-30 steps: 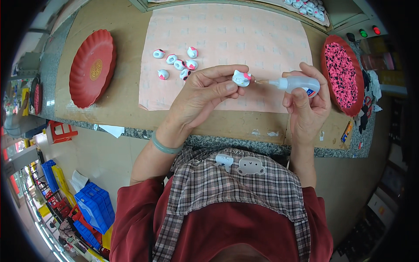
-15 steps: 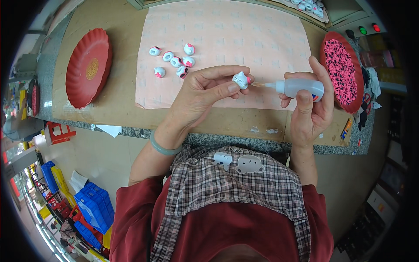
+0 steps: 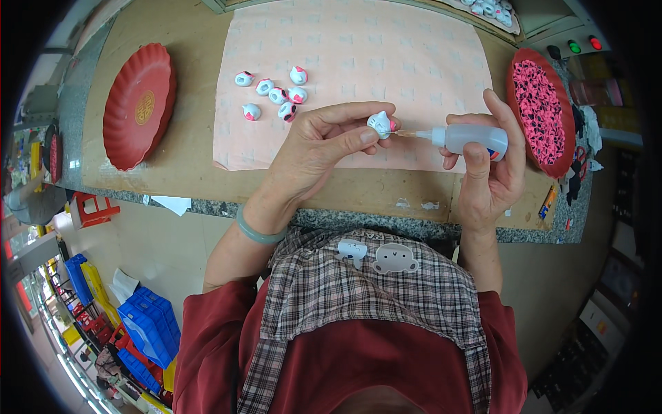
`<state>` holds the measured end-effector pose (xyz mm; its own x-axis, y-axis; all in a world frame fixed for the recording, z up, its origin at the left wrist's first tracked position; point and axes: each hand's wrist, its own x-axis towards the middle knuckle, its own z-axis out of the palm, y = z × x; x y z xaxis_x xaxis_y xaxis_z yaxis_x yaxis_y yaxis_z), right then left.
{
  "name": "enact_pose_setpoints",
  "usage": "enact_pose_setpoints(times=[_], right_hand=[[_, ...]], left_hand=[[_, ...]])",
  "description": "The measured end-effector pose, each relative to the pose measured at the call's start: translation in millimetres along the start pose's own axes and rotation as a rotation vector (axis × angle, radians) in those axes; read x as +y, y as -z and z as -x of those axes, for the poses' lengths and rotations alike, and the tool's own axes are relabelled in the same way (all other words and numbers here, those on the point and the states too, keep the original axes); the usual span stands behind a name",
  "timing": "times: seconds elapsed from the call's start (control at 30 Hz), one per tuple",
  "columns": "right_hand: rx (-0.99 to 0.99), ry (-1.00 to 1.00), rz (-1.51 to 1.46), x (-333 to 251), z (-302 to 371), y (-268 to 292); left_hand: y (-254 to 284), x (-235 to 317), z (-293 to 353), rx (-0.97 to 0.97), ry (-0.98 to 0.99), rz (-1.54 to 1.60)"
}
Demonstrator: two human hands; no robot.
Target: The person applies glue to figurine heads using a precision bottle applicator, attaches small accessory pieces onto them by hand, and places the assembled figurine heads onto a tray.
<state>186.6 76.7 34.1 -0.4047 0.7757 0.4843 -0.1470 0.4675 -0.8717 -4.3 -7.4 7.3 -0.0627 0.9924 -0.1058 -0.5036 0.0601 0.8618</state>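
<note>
Between the thumb and fingers of my left hand (image 3: 331,134) is a small white cat-head figurine (image 3: 378,124) with a pink patch on its right side. My right hand (image 3: 488,165) grips a translucent squeeze glue bottle (image 3: 476,140), lying sideways in the fingers. Its thin nozzle (image 3: 412,133) points left, and the tip is at the figurine's pink side; whether it touches I cannot tell. Left of my left hand, several similar white figurines (image 3: 277,95) with pink or black parts lie on a pale pink cloth (image 3: 386,55).
A red scalloped dish (image 3: 162,96) stands at the left. At the right, another red dish (image 3: 567,131) holds many small pink-and-black pieces (image 3: 538,110). A small orange-yellow tube (image 3: 548,201) lies near the table's right front edge. More white figurines (image 3: 486,10) sit in a tray at the back.
The glue bottle has shifted slightly left, its nozzle closer against the figurine. My left hand keeps its hold, nearly still.
</note>
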Motion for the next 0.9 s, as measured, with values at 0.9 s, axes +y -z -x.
enact_pose_setpoints(times=[0.9], right_hand=[[0.005,0.142,0.233,5.0,12.0,0.2]], left_hand=[[-0.5,-1.7,-0.5,-0.004,0.054,0.063]])
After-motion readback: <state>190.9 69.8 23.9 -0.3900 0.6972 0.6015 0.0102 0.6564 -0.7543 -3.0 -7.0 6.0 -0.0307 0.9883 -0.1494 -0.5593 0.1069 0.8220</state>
